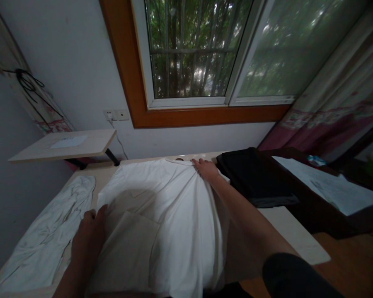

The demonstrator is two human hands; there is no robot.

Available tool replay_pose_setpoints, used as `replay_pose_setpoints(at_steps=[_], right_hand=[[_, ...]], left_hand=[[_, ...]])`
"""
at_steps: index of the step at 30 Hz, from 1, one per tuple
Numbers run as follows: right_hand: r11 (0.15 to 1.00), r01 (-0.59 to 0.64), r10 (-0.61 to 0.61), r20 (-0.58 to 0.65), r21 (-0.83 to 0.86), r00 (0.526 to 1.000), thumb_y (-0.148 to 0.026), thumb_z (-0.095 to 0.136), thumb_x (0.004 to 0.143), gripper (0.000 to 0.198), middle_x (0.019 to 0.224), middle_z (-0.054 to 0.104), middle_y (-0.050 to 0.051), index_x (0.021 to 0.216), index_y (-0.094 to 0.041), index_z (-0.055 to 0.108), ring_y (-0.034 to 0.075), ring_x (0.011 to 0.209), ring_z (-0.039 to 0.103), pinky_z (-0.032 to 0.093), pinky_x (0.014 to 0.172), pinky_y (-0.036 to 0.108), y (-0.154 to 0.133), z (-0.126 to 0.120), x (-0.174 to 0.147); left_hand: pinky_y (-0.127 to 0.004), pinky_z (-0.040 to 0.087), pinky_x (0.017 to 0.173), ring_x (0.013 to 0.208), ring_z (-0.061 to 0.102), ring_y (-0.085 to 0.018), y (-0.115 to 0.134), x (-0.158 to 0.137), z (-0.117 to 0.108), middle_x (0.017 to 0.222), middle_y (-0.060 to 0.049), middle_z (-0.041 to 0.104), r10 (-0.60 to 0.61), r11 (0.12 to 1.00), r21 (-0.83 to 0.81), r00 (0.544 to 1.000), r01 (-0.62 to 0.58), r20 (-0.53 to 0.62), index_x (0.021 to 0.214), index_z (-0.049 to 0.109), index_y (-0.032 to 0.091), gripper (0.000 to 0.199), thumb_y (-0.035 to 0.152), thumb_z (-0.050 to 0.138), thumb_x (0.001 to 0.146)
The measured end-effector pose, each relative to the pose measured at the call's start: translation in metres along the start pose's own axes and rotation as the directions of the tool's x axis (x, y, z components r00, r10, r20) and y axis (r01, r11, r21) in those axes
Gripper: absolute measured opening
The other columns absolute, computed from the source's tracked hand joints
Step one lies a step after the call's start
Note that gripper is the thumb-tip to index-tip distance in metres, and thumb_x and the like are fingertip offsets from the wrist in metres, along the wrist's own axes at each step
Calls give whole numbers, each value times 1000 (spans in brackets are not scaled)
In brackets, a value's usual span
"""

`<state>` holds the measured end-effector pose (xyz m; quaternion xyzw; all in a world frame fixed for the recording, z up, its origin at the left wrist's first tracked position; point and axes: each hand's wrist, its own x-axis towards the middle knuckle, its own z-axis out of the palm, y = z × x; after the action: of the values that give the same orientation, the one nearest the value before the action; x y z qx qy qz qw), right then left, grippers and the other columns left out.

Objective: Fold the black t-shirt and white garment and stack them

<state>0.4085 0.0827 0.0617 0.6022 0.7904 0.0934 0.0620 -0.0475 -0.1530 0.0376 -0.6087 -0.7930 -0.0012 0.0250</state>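
Observation:
A white T-shirt (183,215) lies spread over the table, its neckline toward the wall and its lower part draping at the near edge. My right hand (206,169) is closed on the cloth by the neckline, where creases fan out from the fingers. At the shirt's left edge, my left hand (91,225) has curled fingers with the thumb against the cloth, pinching it. A shadow falls across the shirt's left half. Left of my left hand lies another crumpled white garment (54,231).
Black folded cloth (251,171) is stacked right of the shirt. A small raised shelf (34,151) with a paper stands at back left. Farther right, a dark surface holds a white sheet (326,182). The window (192,49) and wall bound the back.

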Motion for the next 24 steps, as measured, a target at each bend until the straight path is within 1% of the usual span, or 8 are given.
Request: replay_pose_setpoints(at_steps=[5, 8, 10, 12, 16, 18, 21, 24], right_hand=[[1000, -29, 30, -135, 6, 990, -19, 37, 105, 55, 136, 56, 17, 160, -25, 34, 32, 124, 50, 37, 106, 45, -4, 3, -19], [998, -47, 54, -251, 33, 967, -21, 40, 104, 56, 146, 50, 17, 160, -24, 34, 33, 130, 43, 31, 111, 46, -9, 7, -39], [997, -55, 68, -310, 52, 948, -22, 41, 104, 54, 153, 44, 16, 158, -24, 38, 34, 136, 37, 26, 115, 48, -15, 11, -55], [995, -63, 85, -315, 81, 945, -25, 41, 105, 48, 154, 43, 16, 153, -23, 45, 34, 138, 33, 26, 116, 48, -21, 15, -74], [985, -81, 117, -243, 151, 963, -30, 45, 104, 38, 148, 48, 14, 140, -24, 57, 34, 135, 38, 35, 111, 47, -33, 23, -113], [978, -110, 152, -240, 179, 959, -32, 46, 103, 37, 146, 50, 13, 138, -25, 58, 33, 132, 40, 37, 108, 47, -37, 26, -131], [963, -151, 208, -259, 223, 943, -34, 47, 104, 35, 140, 54, 12, 137, -27, 59, 33, 124, 46, 41, 102, 46, -38, 30, -150], [938, -194, 267, -243, 286, 932, -32, 47, 105, 32, 125, 60, 12, 132, -26, 62, 30, 110, 53, 44, 94, 41, -37, 32, -155]], left_hand=[[-38, 48, 75, 101, 60, -30, -2, -1, 1, 125, -18, 55, -14, 1000, 14, 1000, 13, 27, 150, 46, 25, 54, 22, 27, 100], [-40, 48, 74, 105, 57, -33, -1, 3, -2, 126, -19, 53, -5, 998, 55, 1000, 4, 7, 150, 47, 25, 54, 24, 28, 99], [-40, 48, 76, 107, 56, -33, -1, 9, -6, 128, -19, 52, 17, 996, 91, 1000, -16, -3, 151, 46, 25, 54, 25, 30, 99], [-40, 48, 79, 110, 55, -33, -3, 18, -9, 132, -18, 51, 37, 993, 113, 999, -37, -3, 151, 45, 25, 53, 25, 30, 100], [-41, 48, 90, 106, 60, -30, -4, 48, -10, 126, -18, 53, 48, 997, 56, 999, -47, -16, 150, 42, 21, 51, 29, 28, 102], [-40, 49, 88, 100, 65, -28, -2, 62, -8, 124, -18, 54, 8, 1000, 1, 1000, -8, -21, 150, 41, 18, 51, 35, 27, 103], [-38, 52, 81, 94, 69, -26, 0, 75, -1, 129, -19, 55, -69, 997, -43, 998, 68, -7, 149, 40, 20, 52, 41, 24, 104], [-41, 53, 81, 94, 71, -29, 0, 77, 4, 130, -18, 60, -68, 998, -20, 998, 68, 1, 148, 42, 22, 51, 38, 21, 104]])
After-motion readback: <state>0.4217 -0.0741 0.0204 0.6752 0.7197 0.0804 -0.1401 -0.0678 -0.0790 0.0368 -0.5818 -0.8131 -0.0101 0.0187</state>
